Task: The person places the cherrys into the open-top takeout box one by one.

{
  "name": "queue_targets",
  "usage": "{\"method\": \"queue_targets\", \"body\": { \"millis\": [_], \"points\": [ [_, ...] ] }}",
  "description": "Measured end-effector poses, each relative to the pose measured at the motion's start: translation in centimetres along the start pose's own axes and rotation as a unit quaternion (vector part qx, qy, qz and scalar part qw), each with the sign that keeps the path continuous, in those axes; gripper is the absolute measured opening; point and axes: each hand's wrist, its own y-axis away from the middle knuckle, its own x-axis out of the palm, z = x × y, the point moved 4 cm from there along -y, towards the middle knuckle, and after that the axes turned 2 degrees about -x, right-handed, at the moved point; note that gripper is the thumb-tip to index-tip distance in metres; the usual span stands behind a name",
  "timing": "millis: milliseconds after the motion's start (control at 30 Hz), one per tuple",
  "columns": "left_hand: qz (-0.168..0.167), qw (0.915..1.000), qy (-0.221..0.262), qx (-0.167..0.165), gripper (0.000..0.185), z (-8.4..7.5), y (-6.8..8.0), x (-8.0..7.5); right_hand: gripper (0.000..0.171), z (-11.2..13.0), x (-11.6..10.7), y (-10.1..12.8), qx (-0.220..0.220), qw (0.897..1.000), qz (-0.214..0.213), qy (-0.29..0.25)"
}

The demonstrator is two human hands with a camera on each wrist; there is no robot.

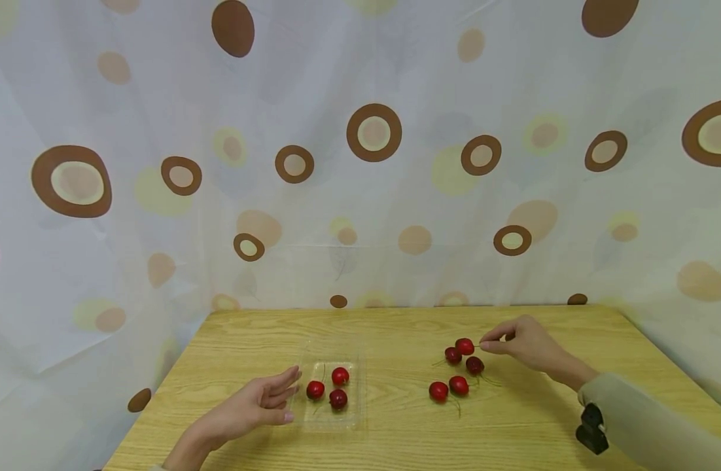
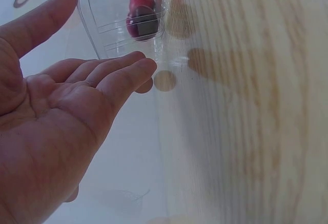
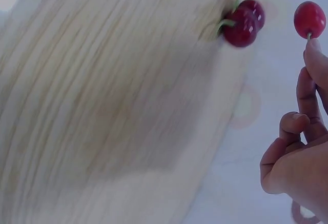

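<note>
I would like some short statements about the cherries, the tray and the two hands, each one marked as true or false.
1. The clear plastic tray holds three cherries. True.
2. The right hand pinches the stem of a cherry. True.
3. The left hand grips a cherry. False: its fingers are straight and hold nothing; it lies beside the tray.
4. The loose group of cherries lies on a plate. False: they lie directly on the wooden table.
5. More cherries are outside the tray than inside it. True: five against three.
</note>
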Motion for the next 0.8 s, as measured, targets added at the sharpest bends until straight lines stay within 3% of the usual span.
{"method": "queue_targets", "body": {
  "millis": [267,633,800],
  "points": [
    [0.002,1.0,-0.005,0.007,0.082,0.0,0.0,0.0,0.016,3.7,2.9,-1.4,-0.015,0.999,0.019,-0.037],
    [0.002,0.9995,-0.03,0.011,0.083,-0.2,0.0,-0.2,0.012,8.0,7.8,-3.1,-0.073,0.992,0.045,-0.089],
    [-0.009,0.9998,-0.016,0.004,0.083,-0.1,0.2,-0.2,0.011,10.4,10.4,-4.0,-0.095,0.989,0.063,-0.097]
  ]
}}
